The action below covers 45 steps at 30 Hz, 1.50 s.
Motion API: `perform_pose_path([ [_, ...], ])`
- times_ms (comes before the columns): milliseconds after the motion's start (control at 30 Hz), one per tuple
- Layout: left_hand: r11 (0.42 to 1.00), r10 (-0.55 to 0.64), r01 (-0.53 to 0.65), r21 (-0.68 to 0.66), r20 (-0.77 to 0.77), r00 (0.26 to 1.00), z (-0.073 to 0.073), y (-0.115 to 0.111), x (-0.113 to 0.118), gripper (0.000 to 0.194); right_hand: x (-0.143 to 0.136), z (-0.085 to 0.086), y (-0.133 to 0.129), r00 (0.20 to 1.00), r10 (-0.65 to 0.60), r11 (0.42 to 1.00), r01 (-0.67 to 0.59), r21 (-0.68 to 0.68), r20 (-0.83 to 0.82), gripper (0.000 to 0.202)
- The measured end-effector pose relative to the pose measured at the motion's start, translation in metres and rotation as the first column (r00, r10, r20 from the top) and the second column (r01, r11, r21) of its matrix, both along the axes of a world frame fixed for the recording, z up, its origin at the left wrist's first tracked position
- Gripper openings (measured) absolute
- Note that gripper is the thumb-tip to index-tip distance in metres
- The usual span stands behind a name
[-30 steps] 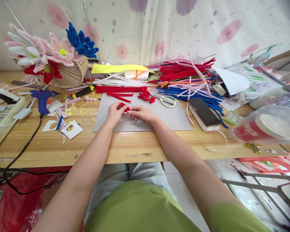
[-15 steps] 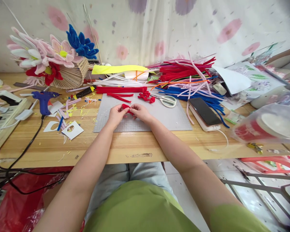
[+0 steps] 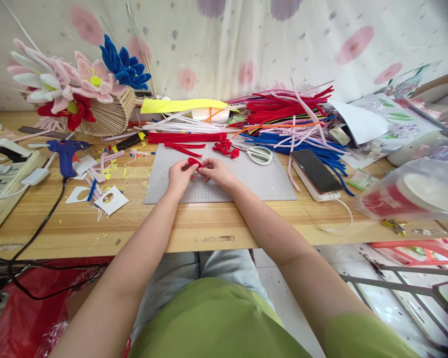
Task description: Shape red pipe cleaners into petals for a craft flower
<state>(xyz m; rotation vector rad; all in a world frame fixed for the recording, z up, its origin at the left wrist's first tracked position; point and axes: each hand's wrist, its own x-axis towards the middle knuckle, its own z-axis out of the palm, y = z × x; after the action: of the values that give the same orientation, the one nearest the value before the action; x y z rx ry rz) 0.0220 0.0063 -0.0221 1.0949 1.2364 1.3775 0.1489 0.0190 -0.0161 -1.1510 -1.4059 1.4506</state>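
Note:
A red pipe cleaner (image 3: pixel 194 162), bent into a small shape, is pinched between both hands over the grey cutting mat (image 3: pixel 254 184). My left hand (image 3: pixel 179 175) grips it from the left, fingers closed. From the other side, my right hand (image 3: pixel 217 172) has its thumb and fingertips closed on the same piece; part of it is hidden by the fingers. Just beyond lie short red pipe cleaners (image 3: pixel 184 147) and a cluster of curled red pieces (image 3: pixel 226 147). Scissors (image 3: pixel 259 154) with pale handles rest at the mat's far side.
Bundles of red pipe cleaners (image 3: pixel 283 108) and blue ones (image 3: pixel 313 158) lie behind. A phone (image 3: pixel 315 170) and a bagged cup (image 3: pixel 414 194) stand right. Left are a blue glue gun (image 3: pixel 67 156), paper scraps (image 3: pixel 112 201) and fuzzy flowers (image 3: pixel 93 82).
Both hands stay in place with the red pipe cleaner between them; the fingers have shifted only slightly. The whole view has moved a little.

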Motion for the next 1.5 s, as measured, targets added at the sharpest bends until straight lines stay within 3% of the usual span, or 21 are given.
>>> perform_pose_path([
  [167, 0.997, 0.017, -0.012, -0.080, 0.055, 0.998, 0.009, -0.002, 0.001, 0.019, -0.001, -0.002, 0.001, 0.992, -0.112, 0.993, 0.113, 0.018, -0.052, 0.027],
  [433, 0.990, -0.032, 0.048, -0.134, 0.117, 0.993, 0.012, -0.005, 0.002, 0.026, -0.005, -0.009, 0.004, 0.961, -0.224, 0.970, 0.236, 0.059, -0.162, 0.028],
  [633, 0.997, 0.024, -0.018, -0.070, 0.084, 0.996, 0.012, -0.006, 0.005, 0.019, -0.001, -0.005, 0.000, 0.980, -0.076, 0.996, 0.084, 0.035, -0.186, 0.026],
  [800, 0.997, 0.031, -0.032, -0.063, -0.013, 0.999, 0.007, -0.003, 0.001, 0.017, -0.004, -0.006, 0.001, 0.997, -0.033, 0.999, 0.034, 0.017, -0.077, 0.013],
  [967, 0.996, 0.013, -0.025, -0.086, -0.145, 0.989, -0.001, 0.002, -0.003, 0.015, -0.008, -0.012, 0.002, 0.979, -0.176, 0.979, 0.162, 0.126, 0.104, 0.004],
  [1067, 0.998, 0.033, -0.045, -0.038, -0.276, 0.961, -0.005, 0.005, -0.004, 0.015, -0.006, -0.010, -0.001, 0.931, -0.283, 0.938, 0.218, 0.270, 0.231, 0.005],
  [1167, 0.996, 0.087, -0.085, 0.021, -0.385, 0.919, -0.006, 0.006, -0.005, 0.012, -0.005, -0.008, -0.003, 0.906, -0.324, 0.920, 0.234, 0.314, 0.273, 0.005],
  [1267, 0.996, 0.092, -0.075, 0.057, -0.388, 0.917, -0.005, 0.006, -0.004, 0.013, -0.006, -0.009, -0.002, 0.928, -0.284, 0.934, 0.210, 0.288, 0.242, 0.006],
  [1500, 0.997, 0.053, -0.040, 0.067, -0.205, 0.977, -0.008, 0.009, -0.001, 0.018, -0.007, -0.012, 0.001, 0.974, -0.128, 0.981, 0.097, 0.165, 0.188, 0.007],
])
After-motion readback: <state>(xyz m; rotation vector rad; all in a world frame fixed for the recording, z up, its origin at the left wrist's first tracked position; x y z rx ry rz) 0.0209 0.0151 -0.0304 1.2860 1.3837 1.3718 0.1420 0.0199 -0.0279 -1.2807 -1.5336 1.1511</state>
